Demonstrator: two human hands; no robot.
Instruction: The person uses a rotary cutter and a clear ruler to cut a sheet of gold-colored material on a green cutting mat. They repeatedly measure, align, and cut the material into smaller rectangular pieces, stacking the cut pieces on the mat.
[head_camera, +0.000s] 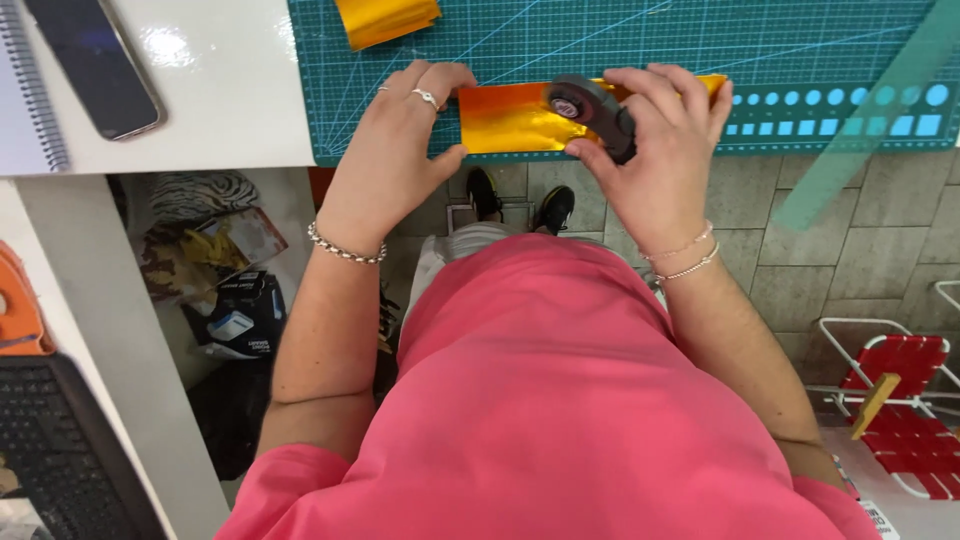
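Note:
A strip of shiny gold-orange foil paper (505, 118) lies on a green cutting mat (620, 40) at the near edge of a white table. My left hand (400, 150) pinches the strip's left end between thumb and fingers. My right hand (665, 140) grips a dark grey tape dispenser (595, 108) and holds it down on the strip's right part. The far right tip of the strip shows past my right fingers. Both wrists wear bracelets, and the left hand has a ring.
A second folded gold foil piece (385, 18) lies at the mat's top. A phone (95, 60) and a spiral notebook (25, 90) sit on the table at left. A translucent green ruler (870, 120) overhangs the right edge. A keyboard (60, 450) is lower left, a red chair (900, 400) lower right.

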